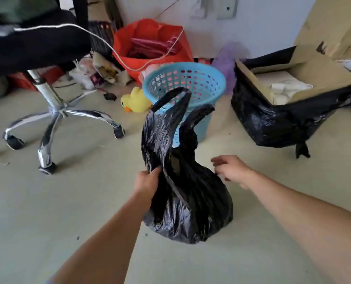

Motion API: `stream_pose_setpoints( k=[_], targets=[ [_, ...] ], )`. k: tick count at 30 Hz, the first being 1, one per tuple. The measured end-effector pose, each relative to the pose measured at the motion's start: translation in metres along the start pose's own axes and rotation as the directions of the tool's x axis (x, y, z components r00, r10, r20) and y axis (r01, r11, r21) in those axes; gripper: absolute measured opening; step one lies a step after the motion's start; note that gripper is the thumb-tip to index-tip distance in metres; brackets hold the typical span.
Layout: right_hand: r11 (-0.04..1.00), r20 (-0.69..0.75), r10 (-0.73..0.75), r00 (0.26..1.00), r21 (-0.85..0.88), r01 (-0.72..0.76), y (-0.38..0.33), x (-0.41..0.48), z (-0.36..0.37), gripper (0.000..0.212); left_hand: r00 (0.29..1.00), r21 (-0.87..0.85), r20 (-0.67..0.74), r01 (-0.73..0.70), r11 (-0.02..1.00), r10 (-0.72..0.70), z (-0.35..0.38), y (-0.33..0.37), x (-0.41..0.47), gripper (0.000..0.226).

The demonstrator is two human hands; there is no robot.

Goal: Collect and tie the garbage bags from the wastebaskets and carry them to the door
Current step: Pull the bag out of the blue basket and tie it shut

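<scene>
A black garbage bag (191, 203) stands on the pale floor in the middle of the view, its two handle loops sticking up untied. My left hand (147, 182) grips the bag's left edge just below the left loop. My right hand (231, 170) hovers to the right of the bag with fingers loose, not touching it. Behind the bag stands a blue plastic mesh wastebasket (199, 83) with no liner in it.
An office chair with a chrome star base (55, 117) stands at the left. A yellow toy duck (135, 100) lies beside the basket. A cardboard box wrapped in a black bag (283, 111) sits at the right. A red bag (150, 46) and clutter line the wall.
</scene>
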State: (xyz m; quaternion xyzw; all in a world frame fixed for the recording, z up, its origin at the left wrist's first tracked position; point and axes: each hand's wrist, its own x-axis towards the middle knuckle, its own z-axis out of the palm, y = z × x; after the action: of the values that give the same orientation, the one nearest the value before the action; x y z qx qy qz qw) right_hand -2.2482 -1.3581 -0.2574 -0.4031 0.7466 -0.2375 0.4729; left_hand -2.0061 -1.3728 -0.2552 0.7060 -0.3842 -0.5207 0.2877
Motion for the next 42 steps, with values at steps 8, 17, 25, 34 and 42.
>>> stream_pose_setpoints(
  k=[8, 17, 25, 34, 42],
  targets=[
    [0.93, 0.234, -0.344, 0.909, -0.046, 0.364, -0.041, -0.037, 0.045, 0.081, 0.984, -0.306, -0.175, -0.091, 0.948, 0.038, -0.014, 0.003, -0.018, 0.016],
    [0.924, -0.196, 0.007, 0.981, 0.375, 0.069, -0.03, -0.035, 0.032, 0.019, 0.94, -0.348, 0.33, 0.042, 0.936, 0.081, -0.019, 0.012, -0.029, 0.058],
    [0.769, -0.111, 0.236, 0.965, 0.629, -0.115, -0.022, -0.035, 0.012, 0.034, 0.916, 0.302, 0.299, -0.355, 0.885, 0.266, 0.001, 0.007, -0.038, 0.037],
    [0.636, -0.01, 0.273, 0.962, 0.752, -0.173, -0.012, -0.028, 0.008, 0.035, 0.989, -0.515, -0.107, 0.028, 0.857, -0.097, -0.009, 0.025, -0.036, 0.006],
    [0.518, 0.098, 0.068, 0.993, 0.847, -0.119, -0.035, -0.032, 0.013, 0.04, 0.912, -0.606, 0.402, 0.202, 0.77, 0.077, -0.012, 0.028, -0.043, 0.038]
  ],
)
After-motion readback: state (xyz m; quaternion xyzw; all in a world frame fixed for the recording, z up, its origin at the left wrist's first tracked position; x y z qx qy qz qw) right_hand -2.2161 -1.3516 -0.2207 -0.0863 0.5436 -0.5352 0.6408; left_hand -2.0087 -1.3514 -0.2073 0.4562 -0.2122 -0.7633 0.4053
